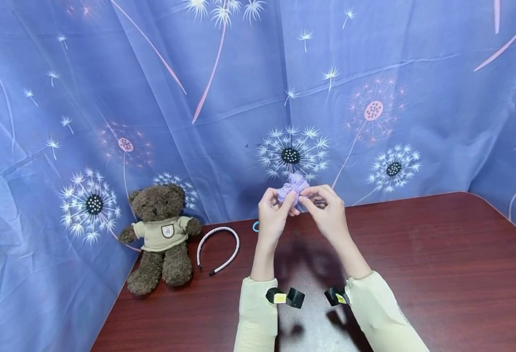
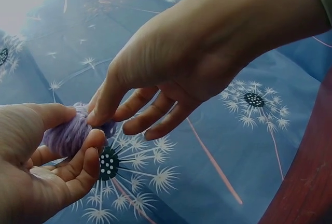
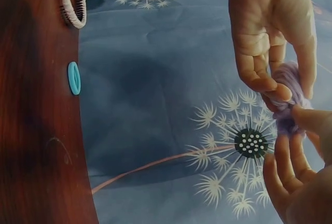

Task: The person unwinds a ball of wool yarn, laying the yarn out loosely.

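A small bundle of lilac yarn, drawn in at its middle, is held up above the table's far edge. My left hand grips one side of it between thumb and curled fingers. With thumb and forefinger, my right hand pinches the bundle near its middle. In the left wrist view the fingertips of both hands meet at the yarn, the other right fingers spread apart. Fingers cover part of the yarn in the right wrist view.
A brown teddy bear in a beige shirt sits at the table's left. Beside it lies a white headband. A light blue hair tie lies near the table's far edge. Behind the dark red table hangs a blue dandelion-print curtain.
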A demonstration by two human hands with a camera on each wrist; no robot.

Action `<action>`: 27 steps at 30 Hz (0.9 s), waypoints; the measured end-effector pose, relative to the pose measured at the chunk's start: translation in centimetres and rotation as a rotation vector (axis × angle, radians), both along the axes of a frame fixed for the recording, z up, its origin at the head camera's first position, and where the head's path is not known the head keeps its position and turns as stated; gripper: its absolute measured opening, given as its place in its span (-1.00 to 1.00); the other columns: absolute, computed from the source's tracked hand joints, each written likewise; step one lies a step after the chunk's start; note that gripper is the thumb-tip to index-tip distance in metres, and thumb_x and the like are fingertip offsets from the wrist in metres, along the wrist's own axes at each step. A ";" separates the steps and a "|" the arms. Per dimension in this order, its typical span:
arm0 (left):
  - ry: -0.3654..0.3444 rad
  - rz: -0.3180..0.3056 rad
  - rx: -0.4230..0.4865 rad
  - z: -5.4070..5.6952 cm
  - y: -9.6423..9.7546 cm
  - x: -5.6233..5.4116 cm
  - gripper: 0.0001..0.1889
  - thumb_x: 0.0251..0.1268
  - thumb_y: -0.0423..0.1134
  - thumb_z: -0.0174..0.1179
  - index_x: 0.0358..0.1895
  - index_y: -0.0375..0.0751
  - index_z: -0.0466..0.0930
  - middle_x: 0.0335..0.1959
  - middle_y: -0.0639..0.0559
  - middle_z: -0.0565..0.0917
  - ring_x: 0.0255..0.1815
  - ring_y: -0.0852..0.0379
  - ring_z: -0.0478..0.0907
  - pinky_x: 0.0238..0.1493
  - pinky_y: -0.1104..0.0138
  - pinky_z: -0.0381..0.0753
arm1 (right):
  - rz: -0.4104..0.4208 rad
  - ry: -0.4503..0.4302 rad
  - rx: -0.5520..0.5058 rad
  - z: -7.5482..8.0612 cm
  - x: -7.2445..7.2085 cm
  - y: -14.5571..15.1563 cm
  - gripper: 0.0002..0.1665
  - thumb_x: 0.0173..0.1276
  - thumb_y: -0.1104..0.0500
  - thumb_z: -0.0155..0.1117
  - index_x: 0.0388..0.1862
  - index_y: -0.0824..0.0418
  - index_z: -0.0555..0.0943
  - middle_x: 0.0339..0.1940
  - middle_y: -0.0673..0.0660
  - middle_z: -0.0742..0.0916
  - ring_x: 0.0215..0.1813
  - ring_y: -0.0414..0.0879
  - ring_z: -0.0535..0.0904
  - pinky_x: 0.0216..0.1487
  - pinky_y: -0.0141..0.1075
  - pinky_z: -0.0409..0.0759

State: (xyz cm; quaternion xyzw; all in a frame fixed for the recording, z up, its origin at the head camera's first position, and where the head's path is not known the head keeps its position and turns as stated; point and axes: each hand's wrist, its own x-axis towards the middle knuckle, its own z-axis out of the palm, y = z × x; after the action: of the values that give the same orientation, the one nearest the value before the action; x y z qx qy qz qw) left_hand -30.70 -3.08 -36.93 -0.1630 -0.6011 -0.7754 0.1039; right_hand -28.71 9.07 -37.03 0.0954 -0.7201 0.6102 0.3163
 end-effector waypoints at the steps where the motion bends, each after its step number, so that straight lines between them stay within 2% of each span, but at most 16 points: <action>1: 0.006 0.001 -0.009 0.0 0.0 0.0 -0.85 0.28 -0.49 0.18 -0.34 -0.24 0.40 -0.55 0.08 0.58 -0.70 0.30 0.53 -0.52 0.51 0.54 | -0.011 0.009 0.006 0.4 0.3 -0.1 -0.86 0.16 0.44 0.38 -0.29 0.49 0.66 -0.31 0.38 0.64 -0.38 -0.45 0.50 -0.28 -0.68 0.51; 4: 0.021 -0.003 -0.035 0.0 0.1 0.1 -0.87 0.28 -0.49 0.18 -0.33 -0.29 0.41 -0.55 0.09 0.57 -0.69 0.30 0.52 -0.51 0.51 0.54 | -0.042 0.037 0.032 1.3 1.3 -0.4 -0.87 0.16 0.46 0.37 -0.30 0.53 0.66 -0.33 0.43 0.65 -0.40 -0.45 0.49 -0.27 -0.69 0.50; 8: 0.030 -0.019 -0.061 -0.1 0.1 0.1 -0.88 0.30 -0.50 0.16 -0.33 -0.32 0.40 -0.55 0.10 0.56 -0.68 0.31 0.52 -0.51 0.51 0.54 | -0.101 0.082 0.082 0.0 0.0 0.0 -0.91 0.16 0.41 0.40 -0.33 0.43 0.69 -0.34 0.32 0.67 -0.39 -0.42 0.47 -0.23 -0.67 0.52; 11: 0.022 -0.019 -0.070 -0.1 0.2 0.1 -0.88 0.29 -0.50 0.17 -0.33 -0.32 0.40 -0.55 0.06 0.57 -0.68 0.28 0.52 -0.51 0.49 0.54 | -0.138 0.118 0.126 -1.4 -1.1 0.4 -0.94 0.16 0.37 0.40 -0.36 0.34 0.70 -0.35 0.22 0.67 -0.38 -0.29 0.49 -0.19 -0.67 0.53; 13: 0.015 -0.013 -0.076 -0.1 0.3 0.1 -0.87 0.28 -0.49 0.18 -0.34 -0.29 0.40 -0.54 0.03 0.57 -0.68 0.27 0.52 -0.51 0.48 0.54 | -0.151 0.132 0.153 -1.4 -1.1 0.4 -0.95 0.16 0.34 0.37 -0.38 0.32 0.69 -0.34 0.20 0.66 -0.37 -0.20 0.50 -0.19 -0.68 0.51; 19: 0.018 0.007 -0.082 -0.2 0.4 0.0 -0.87 0.30 -0.47 0.17 -0.35 -0.28 0.40 -0.56 0.03 0.57 -0.70 0.30 0.52 -0.53 0.48 0.54 | -0.157 0.175 0.184 -1.6 -1.1 0.4 -0.94 0.15 0.32 0.35 -0.38 0.31 0.66 -0.32 0.19 0.66 -0.32 -0.12 0.53 -0.20 -0.65 0.45; 24: 0.028 -0.008 -0.085 -0.3 0.2 -0.1 -0.86 0.30 -0.47 0.17 -0.35 -0.29 0.39 -0.57 0.09 0.56 -0.68 0.28 0.53 -0.51 0.49 0.55 | -0.145 0.238 0.200 -1.7 -1.3 0.4 -0.89 0.11 0.34 0.39 -0.35 0.29 0.66 -0.32 0.20 0.65 -0.30 -0.05 0.55 -0.19 -0.62 0.38; 27: 0.026 -0.019 -0.094 -0.2 0.1 -0.1 -0.85 0.29 -0.47 0.19 -0.35 -0.31 0.38 -0.56 0.02 0.56 -0.67 0.26 0.54 -0.48 0.47 0.55 | -0.156 0.247 0.207 -1.7 -1.3 0.4 -0.92 0.12 0.34 0.38 -0.37 0.29 0.66 -0.34 0.20 0.64 -0.31 -0.05 0.52 -0.21 -0.59 0.36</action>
State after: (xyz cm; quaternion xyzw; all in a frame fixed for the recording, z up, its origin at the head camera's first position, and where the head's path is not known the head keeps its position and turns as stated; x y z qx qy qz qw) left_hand -30.78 -3.01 -37.18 -0.1837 -0.6339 -0.7450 0.0967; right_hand -29.96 9.47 -38.72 0.1457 -0.7398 0.4900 0.4374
